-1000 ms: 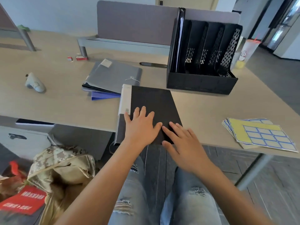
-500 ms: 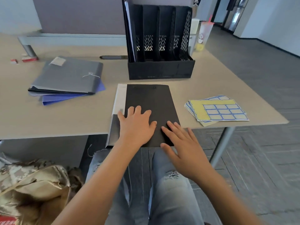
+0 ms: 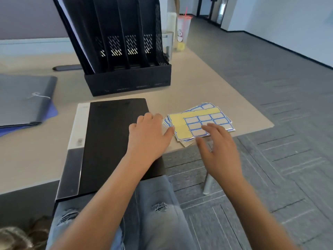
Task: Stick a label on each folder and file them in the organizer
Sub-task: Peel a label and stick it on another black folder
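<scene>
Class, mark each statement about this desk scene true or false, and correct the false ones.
1. The right hand is over the stack of label sheets. True.
2. The black folder stands upright in the organizer. False: it lies flat on the desk, with its near end past the desk's front edge.
3. The left hand rests on the black folder near its right edge. True.
4. The label sheets lie to the left of the black folder. False: they lie to its right, near the desk's corner.
5. The right hand holds a peeled label. False: its fingers are spread, and no peeled label shows.
</scene>
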